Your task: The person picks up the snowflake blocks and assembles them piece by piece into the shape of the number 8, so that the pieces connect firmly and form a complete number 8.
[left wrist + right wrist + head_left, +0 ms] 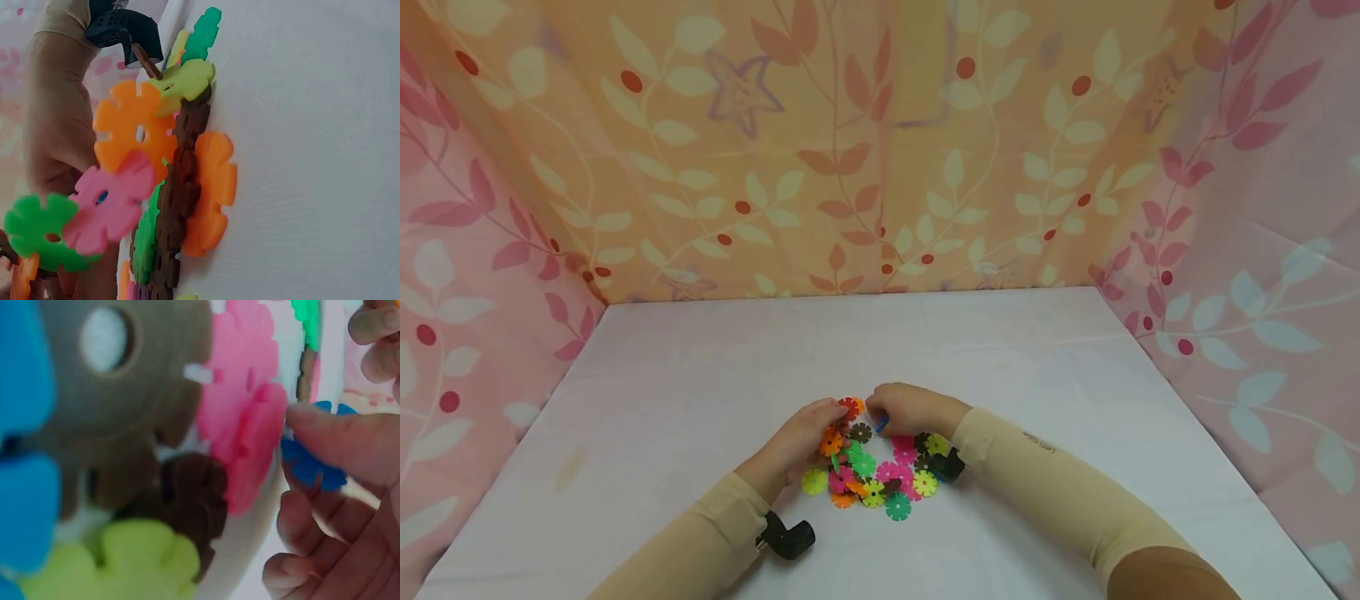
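Here we watch the right hand [910, 408] pinch a blue disc [307, 467] by thumb and fingers, probably keeping its notches clear, while the left hand [805, 432] clamps a red disc [849, 407], we'd judge to steady the chain of discs [905, 451] curving over the white table [880, 342].

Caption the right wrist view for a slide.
A right hand pinches a blue disc, with pink discs and brown discs also in view.
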Demonstrator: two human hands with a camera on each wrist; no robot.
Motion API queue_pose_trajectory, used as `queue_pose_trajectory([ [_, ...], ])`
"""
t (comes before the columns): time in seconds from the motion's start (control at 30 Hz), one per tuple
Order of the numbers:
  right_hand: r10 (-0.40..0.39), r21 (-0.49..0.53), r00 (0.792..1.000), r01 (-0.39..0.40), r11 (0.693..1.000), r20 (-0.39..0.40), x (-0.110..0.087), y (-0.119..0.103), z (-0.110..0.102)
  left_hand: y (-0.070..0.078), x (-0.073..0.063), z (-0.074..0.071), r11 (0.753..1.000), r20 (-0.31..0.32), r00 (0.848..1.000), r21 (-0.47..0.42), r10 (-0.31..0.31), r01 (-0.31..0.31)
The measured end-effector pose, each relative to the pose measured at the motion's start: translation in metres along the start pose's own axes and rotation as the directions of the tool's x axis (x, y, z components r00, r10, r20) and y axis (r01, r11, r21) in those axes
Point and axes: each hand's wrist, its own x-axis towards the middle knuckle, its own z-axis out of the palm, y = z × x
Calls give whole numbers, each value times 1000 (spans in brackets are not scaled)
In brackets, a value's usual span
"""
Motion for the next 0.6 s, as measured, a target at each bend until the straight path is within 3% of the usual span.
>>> queue_pose_trajectory([
  [0.13, -86, 26, 992, 88, 996, -89, -5, 3, -6, 1, 1, 1, 1000, 11, 1000, -18, -7, 8],
  [0.33, -137, 71, 942, 166, 984, -306, -15, 2, -17, 3, 1, 3, 999, 25, 1000, -29, 18, -17],
  [0.43, -124, 119, 937, 171, 978, -327, -18, 1, -18, 3, 2, 4, 999, 36, 999, -40, 31, -30],
  [0.6, -107, 184, 947, 168, 968, -303, -21, 0, -15, 3, 2, 6, 998, 43, 999, -51, 33, -31],
])
